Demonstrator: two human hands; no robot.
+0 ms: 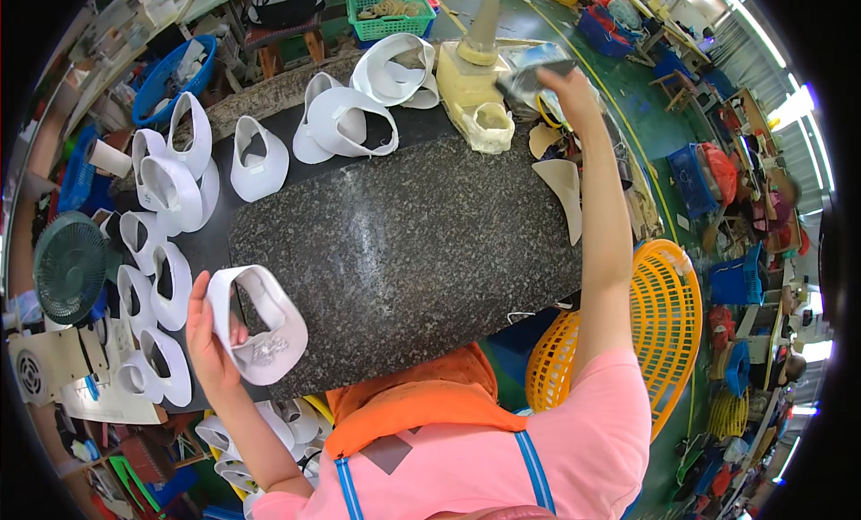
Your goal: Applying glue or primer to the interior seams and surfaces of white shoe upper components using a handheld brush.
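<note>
Pickup step, I judge: left hand [208, 336] clamps a white shoe upper [256, 327] beside the granite slab [404, 242]; right hand [565, 85] grips a dark tool [529, 78] beyond it, which likely must come across next.

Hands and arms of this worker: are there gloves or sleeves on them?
No gloves: the left hand and right hand are both bare. The forearms are uncovered too. Short pink sleeves end near the shoulders. I can make out no watch, rings or bands.

The person wears a pink short-sleeved shirt [538, 448] with thin blue stripes. An orange apron [421, 403] lies over the front. Both forearms are bare.
</note>
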